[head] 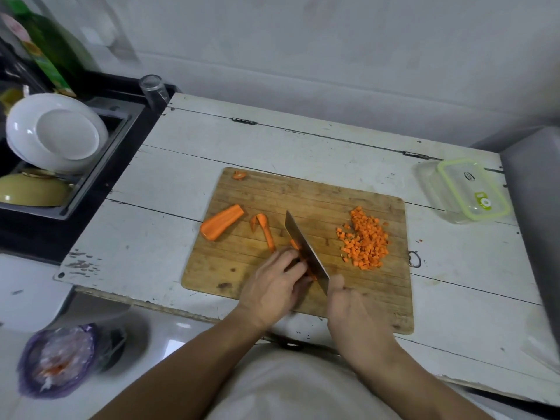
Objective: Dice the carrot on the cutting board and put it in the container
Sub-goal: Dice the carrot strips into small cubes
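While carrot strips (pixel 298 253) lie mid-board on the wooden cutting board (pixel 303 201), the left hand (pixel 272 286) pins them with curled fingers; the right hand (pixel 351 307) grips the cleaver (pixel 306 250). Diced carrot (pixel 365 237) lies right; lidded container (pixel 466 189) sits on the desk (pixel 272 140).

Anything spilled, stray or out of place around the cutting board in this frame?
One small orange carrot bit lies off the wooden cutting board, on the white table right of the diced carrot pile. The green-rimmed clear container has its lid on.
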`<state>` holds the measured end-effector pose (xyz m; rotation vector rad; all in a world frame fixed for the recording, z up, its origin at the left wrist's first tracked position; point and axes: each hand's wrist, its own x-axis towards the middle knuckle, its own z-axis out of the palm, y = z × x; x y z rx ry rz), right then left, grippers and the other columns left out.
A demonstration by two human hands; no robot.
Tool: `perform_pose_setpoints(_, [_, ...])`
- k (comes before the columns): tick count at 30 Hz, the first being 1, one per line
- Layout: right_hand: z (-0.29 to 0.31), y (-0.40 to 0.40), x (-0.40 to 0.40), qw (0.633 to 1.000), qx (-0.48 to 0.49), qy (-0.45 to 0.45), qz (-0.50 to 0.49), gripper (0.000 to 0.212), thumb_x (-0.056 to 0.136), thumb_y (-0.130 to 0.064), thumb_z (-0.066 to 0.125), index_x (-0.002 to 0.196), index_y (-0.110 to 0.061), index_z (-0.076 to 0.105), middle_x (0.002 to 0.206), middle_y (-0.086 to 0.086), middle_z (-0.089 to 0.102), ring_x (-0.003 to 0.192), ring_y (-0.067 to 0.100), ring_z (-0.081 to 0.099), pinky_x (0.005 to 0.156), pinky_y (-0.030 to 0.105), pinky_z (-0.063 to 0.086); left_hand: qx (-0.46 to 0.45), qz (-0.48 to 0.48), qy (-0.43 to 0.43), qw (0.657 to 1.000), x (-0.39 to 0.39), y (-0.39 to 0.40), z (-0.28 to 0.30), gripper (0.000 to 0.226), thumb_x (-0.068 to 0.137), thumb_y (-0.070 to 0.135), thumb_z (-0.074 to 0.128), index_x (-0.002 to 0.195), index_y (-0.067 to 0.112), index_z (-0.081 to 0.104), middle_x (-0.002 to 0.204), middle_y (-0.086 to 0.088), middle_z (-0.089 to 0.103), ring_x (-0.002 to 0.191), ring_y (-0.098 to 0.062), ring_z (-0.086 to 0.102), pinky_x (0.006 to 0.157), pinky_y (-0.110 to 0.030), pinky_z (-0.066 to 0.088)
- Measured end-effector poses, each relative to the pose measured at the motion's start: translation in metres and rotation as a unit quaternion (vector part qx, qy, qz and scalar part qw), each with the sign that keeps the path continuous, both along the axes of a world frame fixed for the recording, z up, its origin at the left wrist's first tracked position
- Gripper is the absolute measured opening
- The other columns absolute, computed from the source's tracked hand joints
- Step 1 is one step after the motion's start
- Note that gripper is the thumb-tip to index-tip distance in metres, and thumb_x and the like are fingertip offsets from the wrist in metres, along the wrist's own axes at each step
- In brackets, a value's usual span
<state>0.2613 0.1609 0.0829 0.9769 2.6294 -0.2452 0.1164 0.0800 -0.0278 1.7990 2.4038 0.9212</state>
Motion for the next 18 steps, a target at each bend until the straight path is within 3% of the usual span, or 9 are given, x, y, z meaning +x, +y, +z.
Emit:
perform_pose_setpoints(4, [-0.002,-0.003,-0.003,1.000,0.008,-0.003,0.008,0.022,0.097,0.001,0.040,0.102,-0.018,0.030,0.097,0.005,0.071,0.088,0.029,0.072,0.058,0.035,0.040,-0.010,0.005,-0.004,1.000,0.000,-0.001,-0.002,0.023,0.101,0.035,0.059,0.111,0.019,0.071,0.122,0.001,0.062,0.116,-0.019,0.057,0.089,-0.033,0.054])
perform_pose_setpoints(9, [-0.003,0.007,0.006,0.998,-0.020,0.048,-0.035,0.014,0.100,-0.008,0.049,0.107,-0.019,0.042,0.085,0.005,0.067,0.070,0.026,0.065,0.054,0.036,0.046,-0.028,0.000,-0.003,1.000,0.005,-0.001,0.003,0.018,0.100,0.031,0.059,0.112,0.020,0.068,0.121,0.003,0.059,0.116,-0.016,0.054,0.094,-0.033,0.053])
perform_pose_setpoints(14, [0.001,-0.004,0.002,0.999,0.021,0.042,-0.028,0.020,0.098,-0.002,0.047,0.110,-0.018,0.044,0.089,0.004,0.069,0.078,0.026,0.071,0.054,0.035,0.047,-0.047,0.009,-0.011,0.999,0.005,0.000,0.003,0.019,0.101,0.033,0.057,0.114,0.022,0.067,0.123,0.004,0.057,0.117,-0.016,0.053,0.092,-0.035,0.054])
perform_pose_setpoints(18, [-0.005,0.002,-0.010,0.997,-0.008,0.072,-0.025,0.021,0.097,-0.001,0.046,0.110,-0.016,0.045,0.094,0.007,0.069,0.086,0.030,0.071,0.066,0.042,0.058,-0.049,0.016,-0.011,0.999,0.009,-0.003,0.003,0.014,0.100,0.030,0.061,0.112,0.025,0.066,0.122,0.006,0.057,0.113,-0.016,0.053,0.088,-0.034,0.053])
